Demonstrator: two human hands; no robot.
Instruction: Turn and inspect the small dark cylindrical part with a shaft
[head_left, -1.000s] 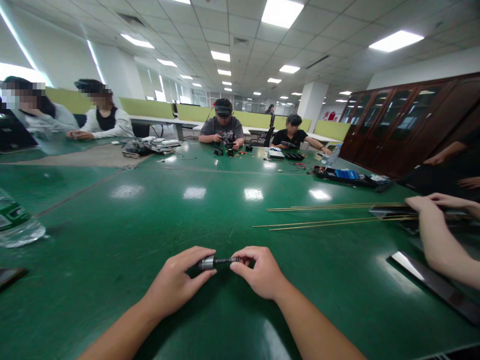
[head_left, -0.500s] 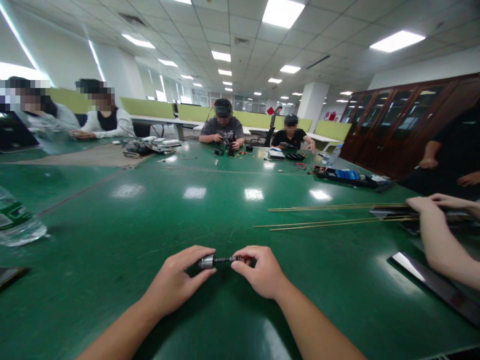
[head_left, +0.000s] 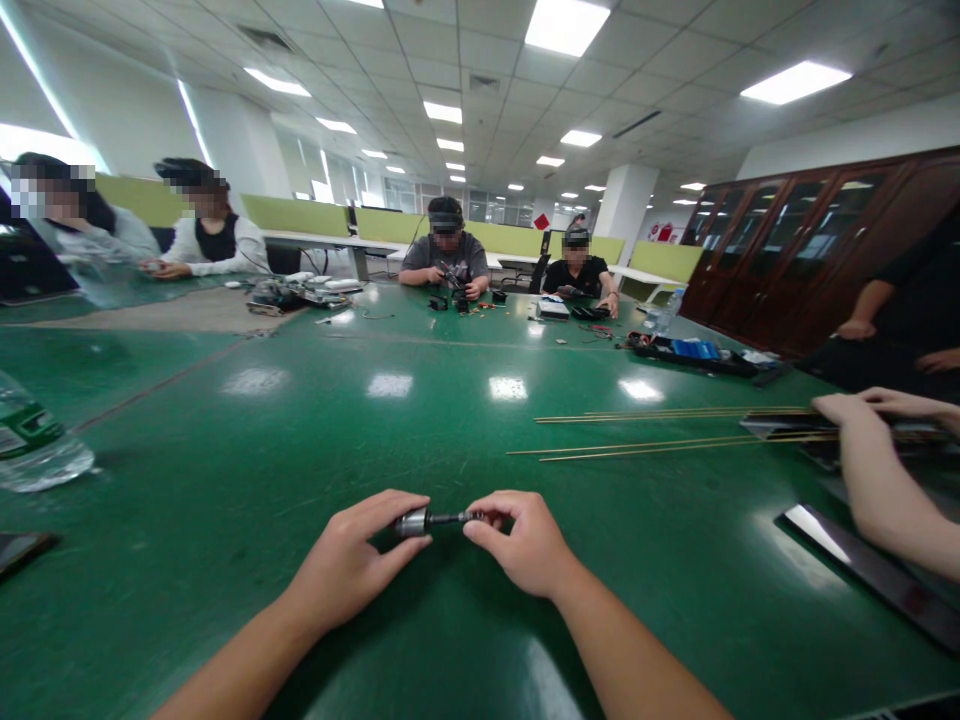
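Note:
My left hand (head_left: 358, 548) grips a small silver metal cylinder (head_left: 413, 522) between thumb and fingers, just above the green tabletop. From the cylinder a thin dark shaft (head_left: 446, 518) points right, lying nearly level. At its far end, the fingers of my right hand (head_left: 521, 540) pinch the tip, and they partly hide it. The cylinder and shaft look like one piece, perhaps a small motor; its exact kind is too small to tell.
Thin brass-coloured rods (head_left: 637, 450) reach in from the right, by a co-worker's hands (head_left: 862, 410). A dark flat panel (head_left: 862, 570) lies at right. Left are a water bottle (head_left: 37, 440) and a dark flat object (head_left: 22, 550). Parts and a tray (head_left: 690, 358) sit farther back.
My hands and the metal piece stay almost still. Across the table at back right, a person's hand has moved inward to a black object.

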